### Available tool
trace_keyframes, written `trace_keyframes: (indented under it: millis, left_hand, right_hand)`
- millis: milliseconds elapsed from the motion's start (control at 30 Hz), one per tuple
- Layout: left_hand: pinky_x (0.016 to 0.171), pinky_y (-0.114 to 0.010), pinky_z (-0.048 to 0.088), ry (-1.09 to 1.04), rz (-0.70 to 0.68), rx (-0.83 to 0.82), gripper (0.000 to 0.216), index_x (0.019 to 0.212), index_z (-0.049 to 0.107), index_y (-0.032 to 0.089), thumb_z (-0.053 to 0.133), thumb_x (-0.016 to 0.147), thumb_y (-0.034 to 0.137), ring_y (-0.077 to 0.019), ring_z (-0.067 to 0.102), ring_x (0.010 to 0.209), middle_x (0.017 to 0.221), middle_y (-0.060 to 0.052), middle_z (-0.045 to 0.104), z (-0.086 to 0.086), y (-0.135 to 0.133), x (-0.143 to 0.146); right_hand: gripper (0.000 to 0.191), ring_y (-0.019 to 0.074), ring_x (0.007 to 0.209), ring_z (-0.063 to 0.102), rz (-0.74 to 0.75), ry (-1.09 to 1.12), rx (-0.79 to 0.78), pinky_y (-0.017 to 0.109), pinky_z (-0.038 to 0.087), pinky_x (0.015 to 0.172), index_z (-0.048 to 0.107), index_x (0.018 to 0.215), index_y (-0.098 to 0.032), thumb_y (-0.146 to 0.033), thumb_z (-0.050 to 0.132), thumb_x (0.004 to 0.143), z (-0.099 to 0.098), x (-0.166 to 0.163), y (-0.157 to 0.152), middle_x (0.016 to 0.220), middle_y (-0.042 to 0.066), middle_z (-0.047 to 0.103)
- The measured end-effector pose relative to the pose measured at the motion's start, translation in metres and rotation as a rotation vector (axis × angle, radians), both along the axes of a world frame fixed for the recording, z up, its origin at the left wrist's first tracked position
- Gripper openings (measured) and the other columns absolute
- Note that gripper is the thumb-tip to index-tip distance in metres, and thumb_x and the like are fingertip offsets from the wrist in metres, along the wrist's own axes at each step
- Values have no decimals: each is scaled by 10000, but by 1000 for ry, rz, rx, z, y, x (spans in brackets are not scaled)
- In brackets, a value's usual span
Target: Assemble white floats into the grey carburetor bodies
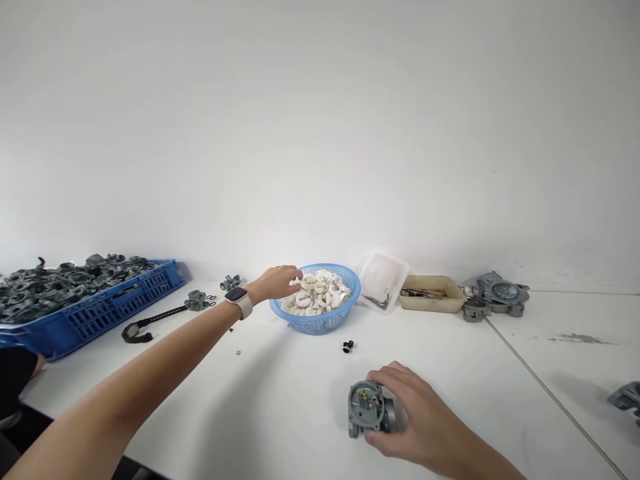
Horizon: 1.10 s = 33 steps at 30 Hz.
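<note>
My right hand [417,420] grips a grey metal carburetor body [367,405] near the table's front, its round open face with brass fittings turned up toward me. My left hand [275,283], with a watch [239,301] on the wrist, reaches over the left rim of a blue plastic basket [320,325]. Its fingers and thumb stand apart, with nothing visible between them. Heaped in that basket are white curved plastic pieces that look like carburetor floats [320,293]. Two small black parts [348,347] lie on the table between the basket and the carburetor.
At left stands a blue crate [100,317] piled with grey castings. A black strap watch [150,323] and loose carburetor parts [197,300] lie beside it. Behind, right of the basket, are a tilted clear tray [383,273], a beige tray [435,303] with thin tools, and stacked castings [500,293].
</note>
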<state>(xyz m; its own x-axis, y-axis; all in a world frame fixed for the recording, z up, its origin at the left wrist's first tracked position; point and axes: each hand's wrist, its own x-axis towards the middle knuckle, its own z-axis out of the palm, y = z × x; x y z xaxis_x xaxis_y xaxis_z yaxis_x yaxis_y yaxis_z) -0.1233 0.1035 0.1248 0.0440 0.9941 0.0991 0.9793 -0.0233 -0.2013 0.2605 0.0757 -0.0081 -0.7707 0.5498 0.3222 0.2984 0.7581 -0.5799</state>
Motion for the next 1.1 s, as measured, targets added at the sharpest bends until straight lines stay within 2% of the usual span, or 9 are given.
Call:
trace_keyframes:
  millis: [200,300,367,533,700,767,833,933,1100]
  left_hand:
    - [898,-417,547,77,-9,11,486,1141,777,210,599,981,633,-301,702,1033,1126,-127,740,-26,-5,12]
    - [882,-418,545,108,-6,16,431,1081,760,181,590,1006,570,-273,697,995,1088,-112,734,-35,-3,17]
    - [845,-400,550,122,-13,21,369,1035,733,170,615,1010,519,-241,692,924,1033,-89,728,-37,0,18]
    - [746,-358,523,142,-87,119,281,1078,700,195,633,988,452,-273,701,881,1003,-99,722,-23,-3,32]
    - [786,-365,525,166,-296,165,256,1201,631,197,608,1035,391,-257,690,916,1018,-78,711,-24,-28,78]
    - [772,-357,522,182,-399,168,163,1193,619,202,508,1078,236,-231,681,888,990,-68,708,-33,-42,98]
    - [728,-348,523,208,-565,231,280,1242,586,186,412,1062,63,-208,671,840,1039,-87,714,-43,-56,114]
    - [670,-341,531,194,-760,333,333,1271,543,144,391,1025,-21,-189,643,750,1058,-111,712,-53,-71,132]
    - [648,-332,527,24,-802,139,347,1249,549,165,431,979,-18,-189,612,713,991,-72,688,-56,-88,156]
  right_hand:
    - [405,310,931,746,1,41,261,431,660,816,713,1032,-263,-333,874,667,-2,4,4,1016,50,787]
    - [389,307,940,737,-4,13,229,414,654,774,706,1019,-261,-326,871,672,0,5,2,1021,51,778]
    - [397,300,956,723,3,-5,179,424,640,828,701,1043,-256,-327,864,688,2,4,1,1021,47,767]
    - [406,270,949,686,24,-36,74,447,581,951,695,1086,-256,-322,858,720,4,4,1,997,20,733]
    - [463,294,1039,675,15,-32,38,448,563,949,682,1167,-263,-380,862,756,1,3,2,1085,34,737]
    - [470,299,1052,673,15,-30,36,450,558,946,678,1188,-262,-383,856,771,0,3,2,1108,40,739]
    - [480,292,1037,672,20,-31,24,452,551,955,673,1197,-261,-375,861,769,0,3,2,1097,36,735]
    - [500,293,1058,665,23,-18,9,456,531,981,665,1204,-257,-363,870,760,-1,3,2,1124,39,729]
    - [428,288,1023,645,35,-36,-4,460,504,961,653,1144,-242,-396,842,793,-1,4,2,1074,37,707]
